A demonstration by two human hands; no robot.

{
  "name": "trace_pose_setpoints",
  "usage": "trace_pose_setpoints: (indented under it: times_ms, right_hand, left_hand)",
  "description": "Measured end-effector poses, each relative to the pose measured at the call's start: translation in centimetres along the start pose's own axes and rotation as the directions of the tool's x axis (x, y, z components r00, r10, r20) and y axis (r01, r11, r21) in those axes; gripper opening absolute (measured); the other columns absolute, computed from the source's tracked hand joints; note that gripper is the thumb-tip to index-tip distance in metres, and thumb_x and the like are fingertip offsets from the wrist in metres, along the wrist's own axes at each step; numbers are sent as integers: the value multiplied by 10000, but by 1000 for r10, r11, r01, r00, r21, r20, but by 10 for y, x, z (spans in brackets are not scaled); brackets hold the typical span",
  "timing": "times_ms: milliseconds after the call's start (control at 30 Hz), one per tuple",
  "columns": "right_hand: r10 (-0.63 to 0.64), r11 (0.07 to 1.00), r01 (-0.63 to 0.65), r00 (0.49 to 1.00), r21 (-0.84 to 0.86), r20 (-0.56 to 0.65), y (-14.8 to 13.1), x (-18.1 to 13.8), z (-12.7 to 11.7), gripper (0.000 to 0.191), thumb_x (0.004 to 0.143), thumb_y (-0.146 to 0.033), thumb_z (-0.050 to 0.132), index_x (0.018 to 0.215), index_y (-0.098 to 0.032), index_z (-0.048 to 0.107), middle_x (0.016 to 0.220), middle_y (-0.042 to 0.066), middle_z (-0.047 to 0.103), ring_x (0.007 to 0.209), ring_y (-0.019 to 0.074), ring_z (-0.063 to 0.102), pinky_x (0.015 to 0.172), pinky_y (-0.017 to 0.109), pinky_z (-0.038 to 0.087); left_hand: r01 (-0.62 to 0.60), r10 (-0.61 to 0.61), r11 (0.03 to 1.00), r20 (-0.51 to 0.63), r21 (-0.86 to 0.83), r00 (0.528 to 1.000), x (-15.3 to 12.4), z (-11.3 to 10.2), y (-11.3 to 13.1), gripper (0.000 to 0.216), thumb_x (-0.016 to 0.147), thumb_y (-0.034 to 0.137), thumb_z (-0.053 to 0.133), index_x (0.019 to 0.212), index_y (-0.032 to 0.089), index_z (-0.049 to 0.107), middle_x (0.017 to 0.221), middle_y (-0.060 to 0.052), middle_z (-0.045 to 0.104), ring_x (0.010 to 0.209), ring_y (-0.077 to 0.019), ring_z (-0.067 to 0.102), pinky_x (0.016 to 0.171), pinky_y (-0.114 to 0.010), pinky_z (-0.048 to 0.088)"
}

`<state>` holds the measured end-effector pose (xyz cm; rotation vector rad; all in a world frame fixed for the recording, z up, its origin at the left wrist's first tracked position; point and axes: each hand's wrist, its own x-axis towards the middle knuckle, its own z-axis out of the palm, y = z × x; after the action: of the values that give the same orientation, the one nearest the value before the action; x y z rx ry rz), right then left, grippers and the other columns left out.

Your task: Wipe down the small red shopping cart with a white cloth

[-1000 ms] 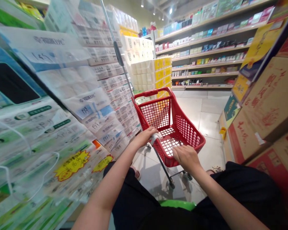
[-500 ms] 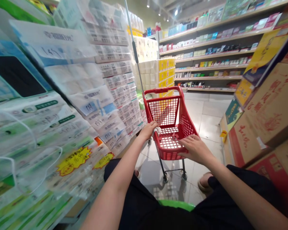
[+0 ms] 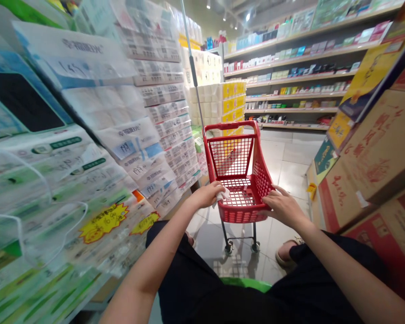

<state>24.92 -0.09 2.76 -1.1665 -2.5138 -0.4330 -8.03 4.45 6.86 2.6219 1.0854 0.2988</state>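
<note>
A small red shopping cart (image 3: pixel 238 215) with a plastic mesh basket stands on the tiled floor between my legs. At the left side of its rim, my left hand (image 3: pixel 209 194) is closed on a crumpled white tissue (image 3: pixel 223 195), which lies against the basket edge. My right hand (image 3: pixel 285 207) has its fingers curled over the rim at the right near corner; the fingertips are partly hidden behind the edge. The inside of the basket shows only its grid floor. A grey metal pole (image 3: pixel 193 69) rises beside the cart's far left corner.
Stacked tissue packs (image 3: pixel 121 130) crowd the left side, with a white cable (image 3: pixel 72 234) hanging over them. Cardboard cartons (image 3: pixel 381 144) line the right. Shelves of small boxed goods (image 3: pixel 293 72) stand at the back. Beneath me shows a green seat edge (image 3: pixel 246 282).
My left hand with the tissue has shifted slightly nearer along the left rim. My right hand has slid right, from the near edge to the corner, its fingers now curled over the rim.
</note>
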Motion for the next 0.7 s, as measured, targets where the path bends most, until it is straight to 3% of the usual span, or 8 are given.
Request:
trace_pose_setpoints:
  times_ms: [100,233,467,700]
  right_hand:
    - [14,1000,-14,1000,-1,-12,-12,6,4,283,868,-497,584,760,-235,584,768,6,689,859,191,606,1111,407,238]
    - [43,999,-43,999,-11,-34,-29,18,14,259,851,-468,606,743,-234,579,757,14,689,868,200,605,1110,415,238]
    - [77,997,-77,995,4,-56,-60,33,19,228,871,-451,578,813,-230,580,808,42,689,922,224,593,1095,454,247]
    - [121,992,-119,990,33,-76,-71,29,15,182,879,-408,561,884,-228,539,874,63,672,910,246,572,1101,484,243]
  left_hand:
    - [-52,52,999,45,-5,998,-23,-2,14,472,765,86,499,1204,244,570,1292,-52,525,1141,-207,550,980,-307,447]
    - [-42,48,994,61,-100,997,-44,1,29,625,756,163,561,1365,220,434,1334,-88,519,1214,-249,510,1039,-358,419]
    - [-47,51,984,15,-174,999,-43,16,33,753,727,139,583,1435,181,328,1432,-128,442,1339,-272,404,1117,-405,350]
    - [209,-210,978,-37,-24,977,-28,42,52,569,817,63,450,1364,194,365,1340,-139,527,1213,-251,540,1010,-378,445]
